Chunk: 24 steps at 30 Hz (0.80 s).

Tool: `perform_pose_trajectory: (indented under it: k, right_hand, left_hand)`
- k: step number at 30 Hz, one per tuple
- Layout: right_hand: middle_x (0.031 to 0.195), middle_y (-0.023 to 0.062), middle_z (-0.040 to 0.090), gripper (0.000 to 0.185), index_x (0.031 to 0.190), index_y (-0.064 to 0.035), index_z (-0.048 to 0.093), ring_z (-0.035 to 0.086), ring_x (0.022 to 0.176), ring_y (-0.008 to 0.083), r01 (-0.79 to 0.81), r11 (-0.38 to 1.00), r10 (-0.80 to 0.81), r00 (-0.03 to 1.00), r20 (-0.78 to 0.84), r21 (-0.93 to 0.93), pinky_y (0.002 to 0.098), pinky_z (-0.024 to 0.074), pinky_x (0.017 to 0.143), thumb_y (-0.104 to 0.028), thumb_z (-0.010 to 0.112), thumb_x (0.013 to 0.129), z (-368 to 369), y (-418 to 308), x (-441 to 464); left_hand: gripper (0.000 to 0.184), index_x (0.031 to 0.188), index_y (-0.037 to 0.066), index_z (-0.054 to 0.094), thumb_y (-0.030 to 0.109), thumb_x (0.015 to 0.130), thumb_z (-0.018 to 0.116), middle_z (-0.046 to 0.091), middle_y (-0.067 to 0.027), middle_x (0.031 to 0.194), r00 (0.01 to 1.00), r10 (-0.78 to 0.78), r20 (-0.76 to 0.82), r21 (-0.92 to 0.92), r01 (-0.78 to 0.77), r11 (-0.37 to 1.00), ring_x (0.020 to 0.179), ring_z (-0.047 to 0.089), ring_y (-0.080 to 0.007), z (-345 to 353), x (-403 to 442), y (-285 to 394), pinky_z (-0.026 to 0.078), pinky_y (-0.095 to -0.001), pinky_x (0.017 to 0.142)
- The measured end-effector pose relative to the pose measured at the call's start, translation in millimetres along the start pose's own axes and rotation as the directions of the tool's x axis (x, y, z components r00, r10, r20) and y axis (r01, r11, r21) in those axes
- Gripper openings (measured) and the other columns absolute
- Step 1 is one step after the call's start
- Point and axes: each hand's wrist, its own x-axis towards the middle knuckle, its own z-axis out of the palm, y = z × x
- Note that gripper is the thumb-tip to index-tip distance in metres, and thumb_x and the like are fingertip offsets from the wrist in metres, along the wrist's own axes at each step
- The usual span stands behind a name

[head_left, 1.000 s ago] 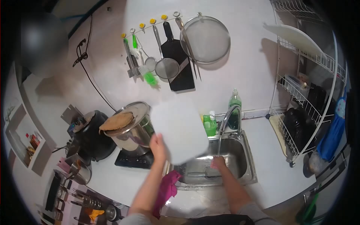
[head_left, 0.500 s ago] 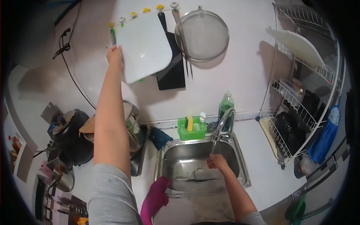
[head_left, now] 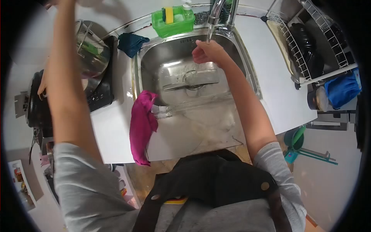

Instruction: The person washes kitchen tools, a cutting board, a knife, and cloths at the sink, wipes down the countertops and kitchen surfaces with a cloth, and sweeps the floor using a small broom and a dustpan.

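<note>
My right hand is under the running tap, above the metal sink. Its fingers are curled together, and what they hold, if anything, is hidden. Below it a long flat metal piece lies across the sink bottom over the round drain. My left forearm rises past the top edge at the upper left, and the hand itself is out of view. A magenta cloth drapes over the counter at the sink's front left corner.
A green caddy with a yellow sponge stands behind the sink, beside a dark teal cloth. A steel pot on a black cooktop is at the left. A white dish rack stands at the right.
The view has tilted downward. My left hand, earlier raising the white board from near the sink to the hanging tools, has left view with it. My right hand stays at the tap.
</note>
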Motion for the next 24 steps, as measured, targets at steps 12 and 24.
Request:
perform_pose_trajectory:
  k: [12, 24]
  right_hand:
    - [0.071, 0.0086, 0.059, 0.031, 0.083, 0.0024, 0.061, 0.06, 0.065, 0.0172, 0.144, 0.99, -0.144, 0.989, -0.024, -0.014, 0.0278, 0.0519, 0.062, -0.028, 0.053, 0.085, 13.7, -6.0, -6.2]
    - [0.089, 0.0085, 0.052, 0.03, 0.103, -0.0054, 0.048, 0.054, 0.071, 0.0225, -0.128, 0.715, 0.385, 0.893, -0.234, 0.687, 0.0368, 0.0503, 0.063, -0.031, 0.044, 0.086, 46.9, 94.9, -50.7]
  left_hand:
    - [0.059, 0.114, 0.002, 0.045, 0.016, 0.063, 0.07, 0.046, -0.0202, 0.118, -0.287, 0.237, 0.928, -0.31, -0.242, 0.92, 0.108, 0.048, -0.0374, -1.2, -490.1, -30.8, 0.043, -0.045, 0.088]
    - [0.034, 0.087, -0.002, 0.064, 0.028, 0.073, 0.057, 0.062, -0.0217, 0.085, -0.552, 0.371, 0.747, -0.464, -0.032, 0.886, 0.075, 0.062, -0.0311, 2.9, -421.4, 54.8, 0.047, -0.0398, 0.066]
